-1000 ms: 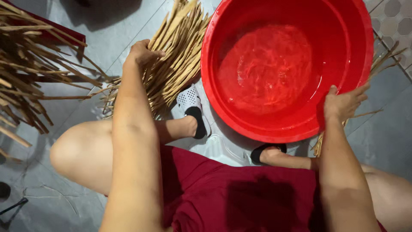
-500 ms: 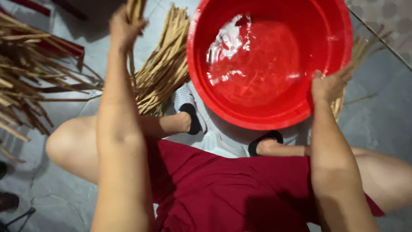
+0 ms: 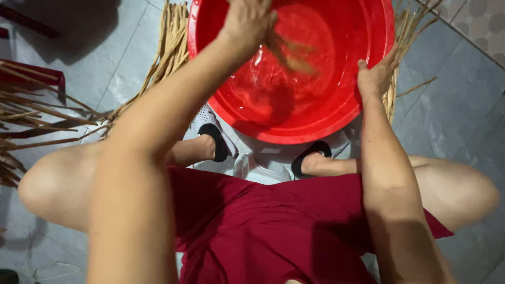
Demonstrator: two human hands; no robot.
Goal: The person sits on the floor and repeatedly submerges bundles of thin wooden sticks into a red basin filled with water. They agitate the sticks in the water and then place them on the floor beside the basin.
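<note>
Strips over red basin centre, in water | left hand clenched on their top ends | right hand flat on basin's right rim, fingers spread | likely light, stiff, slick wet; grip bunched ends

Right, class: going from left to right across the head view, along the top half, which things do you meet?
Loose sticks on the floor → stick bundle beside the basin → left hand holding sticks → red basin → right hand on the basin's rim.
</note>
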